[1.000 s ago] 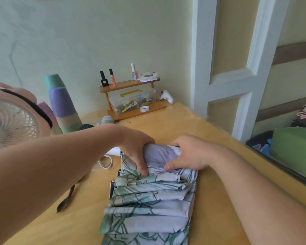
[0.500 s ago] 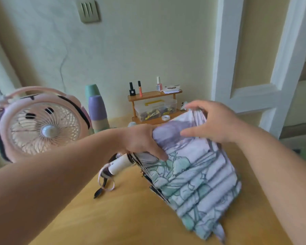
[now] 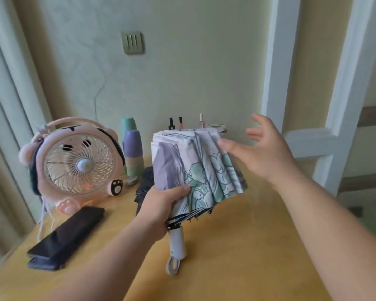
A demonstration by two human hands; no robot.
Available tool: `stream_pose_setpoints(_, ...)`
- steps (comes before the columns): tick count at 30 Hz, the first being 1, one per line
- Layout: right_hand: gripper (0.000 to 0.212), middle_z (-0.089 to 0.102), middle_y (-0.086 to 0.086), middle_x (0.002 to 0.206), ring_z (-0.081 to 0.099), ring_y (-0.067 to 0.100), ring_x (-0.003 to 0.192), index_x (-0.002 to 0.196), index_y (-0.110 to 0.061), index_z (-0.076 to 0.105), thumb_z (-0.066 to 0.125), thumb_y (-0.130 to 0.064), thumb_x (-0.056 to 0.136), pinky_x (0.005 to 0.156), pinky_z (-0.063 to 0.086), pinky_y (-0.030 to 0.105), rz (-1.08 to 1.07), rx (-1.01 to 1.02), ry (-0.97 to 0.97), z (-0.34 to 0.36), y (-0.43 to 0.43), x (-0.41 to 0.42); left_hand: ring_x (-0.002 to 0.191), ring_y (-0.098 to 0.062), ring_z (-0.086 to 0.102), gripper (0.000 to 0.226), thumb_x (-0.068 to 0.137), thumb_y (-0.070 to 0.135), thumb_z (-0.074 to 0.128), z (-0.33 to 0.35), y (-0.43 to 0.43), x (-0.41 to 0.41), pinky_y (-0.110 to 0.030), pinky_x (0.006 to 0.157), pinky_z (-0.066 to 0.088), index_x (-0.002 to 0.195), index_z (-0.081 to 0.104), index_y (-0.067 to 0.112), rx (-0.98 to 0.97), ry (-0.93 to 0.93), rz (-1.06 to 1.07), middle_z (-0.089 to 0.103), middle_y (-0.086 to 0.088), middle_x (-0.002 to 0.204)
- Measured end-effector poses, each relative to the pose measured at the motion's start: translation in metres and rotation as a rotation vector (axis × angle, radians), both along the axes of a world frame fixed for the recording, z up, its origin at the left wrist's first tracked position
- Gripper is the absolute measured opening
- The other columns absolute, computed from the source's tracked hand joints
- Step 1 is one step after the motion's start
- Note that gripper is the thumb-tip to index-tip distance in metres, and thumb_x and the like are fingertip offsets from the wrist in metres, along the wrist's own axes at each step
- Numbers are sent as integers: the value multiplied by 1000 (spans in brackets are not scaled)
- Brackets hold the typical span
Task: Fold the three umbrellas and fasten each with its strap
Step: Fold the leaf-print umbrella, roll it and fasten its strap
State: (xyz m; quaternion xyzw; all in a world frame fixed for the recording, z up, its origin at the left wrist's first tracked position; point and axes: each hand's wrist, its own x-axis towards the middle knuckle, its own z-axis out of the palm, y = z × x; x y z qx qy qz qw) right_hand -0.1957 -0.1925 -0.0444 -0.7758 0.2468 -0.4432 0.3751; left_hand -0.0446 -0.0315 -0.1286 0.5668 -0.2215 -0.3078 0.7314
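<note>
The white handle (image 3: 177, 240) of the flowery umbrella (image 3: 195, 164) points down at the counter (image 3: 248, 246), and its loop hangs at 6 o'clock. The left hand (image 3: 161, 205) grips the umbrella low down, where the cloth meets the handle, and holds it upright above the counter. The cloth stands in loose flaps that spread out at the top. The right hand (image 3: 263, 148) is at 3 o'clock of the cloth, fingers spread wide and holding nothing, its thumb just beside the outer flap. A good way, it seems, is to hold tight down low, lay each flap flat the same way round, then wind them snug before reaching for the strap. The strap cannot be seen; it may be on the far side. At 9 o'clock a black umbrella (image 3: 67, 233) lies flat on the counter, and it is hard to tell if it is fastened. Behind the left hand a second dark umbrella (image 3: 144, 181) is mostly hidden. Farther back stands a pink fan (image 3: 78, 161). Small bottles (image 3: 180, 123) peek over the cloth at 12 o'clock, but what they stand on is hidden.
</note>
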Motion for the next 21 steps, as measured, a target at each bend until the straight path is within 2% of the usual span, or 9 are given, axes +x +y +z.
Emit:
stream_pose_setpoints(4,84,54,-8,133,50,4,125,144,-29,43,84,-51,74,99,32,12,-61,-339,-173,2,23,8,79,-31,76,30,75,0,83,-6,-6,1,-44,70,62,101,74,10,26,-200,221,79,-12,90)
stream_pose_setpoints(6,82,53,-8,132,48,4,125,143,-26,45,83,-50,74,100,27,4,-61,-462,-154,5,37,18,78,-27,76,33,68,10,88,-9,-9,-1,-45,71,63,98,74,16,42,-252,305,79,-4,84)
stream_pose_setpoints(7,86,50,-9,135,45,4,128,145,-26,43,82,-52,74,102,26,5,-48,-480,-118,7,43,25,76,-23,76,32,67,16,88,-10,-10,-2,-42,70,63,95,73,19,45,-280,352,78,-1,81)
stream_pose_setpoints(10,105,32,-8,154,27,7,145,156,-27,26,79,-61,72,119,24,23,-16,-429,-26,3,58,45,59,-11,66,21,73,16,84,-11,-12,-8,-24,54,54,86,69,22,-1,-348,465,74,-1,72)
stream_pose_setpoints(12,110,25,-3,160,20,12,151,157,-21,22,75,-65,72,123,26,39,-84,-415,-124,-10,71,53,52,-7,61,22,76,7,79,-12,-11,-14,-19,48,50,88,67,21,-64,-382,457,72,-2,69)
stream_pose_setpoints(15,99,42,8,145,42,27,139,147,-8,36,80,-55,72,112,40,50,-193,-385,-377,-44,93,60,63,0,67,28,79,9,79,-17,-12,-14,-13,55,50,96,66,26,-94,-421,420,74,15,76)
stream_pose_setpoints(17,80,50,8,119,55,33,110,124,-5,48,84,-50,69,93,50,54,-230,-373,-450,-65,103,64,74,3,67,24,80,33,77,-18,-13,-12,-12,62,47,97,63,25,-71,-443,436,72,21,83)
stream_pose_setpoints(19,67,46,5,104,52,34,90,103,0,50,88,-43,67,79,47,56,-333,-479,-445,-77,101,64,77,-2,66,34,76,49,69,-20,-13,-11,-23,68,50,97,59,24,-59,-451,433,71,15,85)
stream_pose_setpoints(21,61,45,8,100,49,35,85,95,6,50,89,-33,69,73,45,57,-381,-579,-502,-80,93,57,77,-2,67,33,75,36,78,-19,-14,-8,-21,66,53,101,59,30,-57,-424,489,70,18,87)
